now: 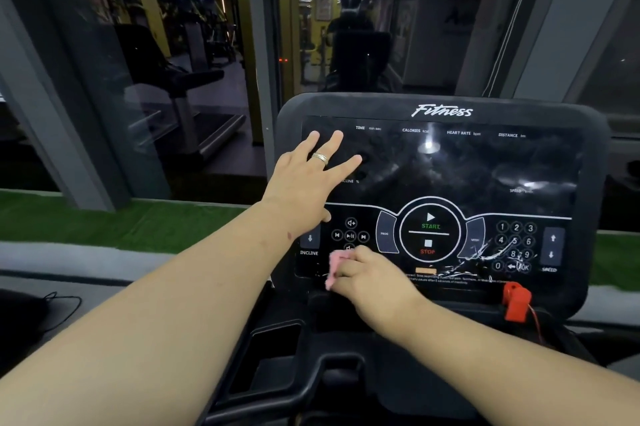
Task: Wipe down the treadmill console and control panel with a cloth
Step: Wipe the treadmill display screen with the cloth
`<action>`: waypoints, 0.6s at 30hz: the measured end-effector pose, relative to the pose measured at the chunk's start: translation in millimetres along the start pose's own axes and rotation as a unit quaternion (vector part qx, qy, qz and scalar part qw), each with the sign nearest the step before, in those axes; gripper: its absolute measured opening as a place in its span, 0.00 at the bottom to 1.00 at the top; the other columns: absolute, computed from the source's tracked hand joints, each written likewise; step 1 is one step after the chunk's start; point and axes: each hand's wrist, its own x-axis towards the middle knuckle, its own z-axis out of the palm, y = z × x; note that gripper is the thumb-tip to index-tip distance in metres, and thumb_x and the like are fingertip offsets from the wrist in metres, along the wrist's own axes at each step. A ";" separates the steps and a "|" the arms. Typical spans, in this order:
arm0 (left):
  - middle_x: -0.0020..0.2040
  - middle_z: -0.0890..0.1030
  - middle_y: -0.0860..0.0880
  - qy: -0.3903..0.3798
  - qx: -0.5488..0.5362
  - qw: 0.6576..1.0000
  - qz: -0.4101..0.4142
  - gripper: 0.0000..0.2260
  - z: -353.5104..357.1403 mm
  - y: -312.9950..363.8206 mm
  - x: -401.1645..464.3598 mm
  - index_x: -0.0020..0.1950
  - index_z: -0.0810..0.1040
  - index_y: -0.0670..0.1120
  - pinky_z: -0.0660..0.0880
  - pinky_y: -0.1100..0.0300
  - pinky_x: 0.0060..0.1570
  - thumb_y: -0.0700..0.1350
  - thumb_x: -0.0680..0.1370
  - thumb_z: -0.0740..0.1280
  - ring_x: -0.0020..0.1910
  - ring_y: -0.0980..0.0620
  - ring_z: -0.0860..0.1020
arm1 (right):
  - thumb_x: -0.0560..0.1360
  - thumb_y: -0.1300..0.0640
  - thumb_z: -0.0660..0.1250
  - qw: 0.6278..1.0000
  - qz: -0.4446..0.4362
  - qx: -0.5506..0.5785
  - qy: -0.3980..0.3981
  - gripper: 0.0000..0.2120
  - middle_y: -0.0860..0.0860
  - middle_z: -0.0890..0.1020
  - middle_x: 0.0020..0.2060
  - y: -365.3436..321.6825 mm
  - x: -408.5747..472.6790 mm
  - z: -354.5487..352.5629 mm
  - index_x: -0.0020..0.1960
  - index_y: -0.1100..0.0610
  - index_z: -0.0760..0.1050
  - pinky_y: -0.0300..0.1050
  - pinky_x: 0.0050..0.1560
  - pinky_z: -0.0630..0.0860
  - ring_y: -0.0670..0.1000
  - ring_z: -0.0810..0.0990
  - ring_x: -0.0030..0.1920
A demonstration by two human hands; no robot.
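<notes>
The console (440, 162) under my left hand (304, 183) is glossy black, smeared and scuffed white near the keypad (514, 245). My cloth (334, 268) is soft pink fabric. The safety clip (516, 301) is shiny red plastic; my ring (320, 158), polished metal.

There is only one view, from a camera on the person's head. It looks forward and a little down at the treadmill console (440, 204), which stands close, within reach of both arms. The console fills the middle and right of the frame and is seen almost from the front. Behind it is a glass wall (156, 79); the wide lens bends the edges.
</notes>
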 end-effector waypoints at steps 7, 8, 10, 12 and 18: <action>0.84 0.39 0.49 -0.001 -0.002 1.000 0.001 0.53 -0.6 -0.5 -0.4 0.82 0.42 0.64 0.61 0.44 0.73 0.61 0.71 0.77 0.82 0.39 0.44 | 0.70 0.64 0.68 0.995 0.065 0.040 -0.063 0.18 0.43 0.81 0.45 4.0 -11.4 -11.7 0.57 0.49 0.78 0.38 0.45 0.70 0.50 0.73 0.42; 0.84 0.39 0.49 0.000 -0.004 1.000 -0.003 0.53 -0.2 0.1 -0.8 0.82 0.42 0.64 0.60 0.44 0.74 0.61 0.71 0.77 0.82 0.39 0.44 | 0.73 0.62 0.64 0.996 0.066 0.029 -0.045 0.15 0.44 0.82 0.46 -0.6 -10.1 -12.6 0.55 0.50 0.79 0.40 0.45 0.73 0.51 0.73 0.41; 0.84 0.39 0.49 -0.002 -0.009 1.000 -0.003 0.53 -0.5 0.5 -0.9 0.82 0.42 0.64 0.60 0.44 0.74 0.60 0.71 0.78 0.82 0.39 0.44 | 0.77 0.56 0.54 0.997 0.063 0.038 -0.011 0.17 0.46 0.82 0.46 -13.8 5.8 -8.3 0.51 0.50 0.82 0.45 0.44 0.78 0.53 0.76 0.41; 0.84 0.39 0.49 -0.003 -0.012 1.000 -0.001 0.53 -0.5 -0.5 -1.3 0.82 0.42 0.64 0.59 0.44 0.74 0.60 0.71 0.78 0.82 0.39 0.44 | 0.76 0.55 0.54 0.998 0.056 0.042 -0.002 0.19 0.48 0.80 0.48 -27.3 18.0 -0.7 0.50 0.50 0.84 0.47 0.43 0.79 0.54 0.76 0.43; 0.84 0.38 0.48 -0.003 -0.009 1.000 -0.001 0.53 0.0 -0.1 -0.5 0.82 0.41 0.63 0.60 0.45 0.74 0.60 0.71 0.77 0.82 0.39 0.43 | 0.69 0.60 0.75 0.991 0.109 0.064 -0.040 0.15 0.42 0.79 0.46 0.9 -12.3 -9.7 0.51 0.45 0.83 0.42 0.38 0.78 0.49 0.76 0.41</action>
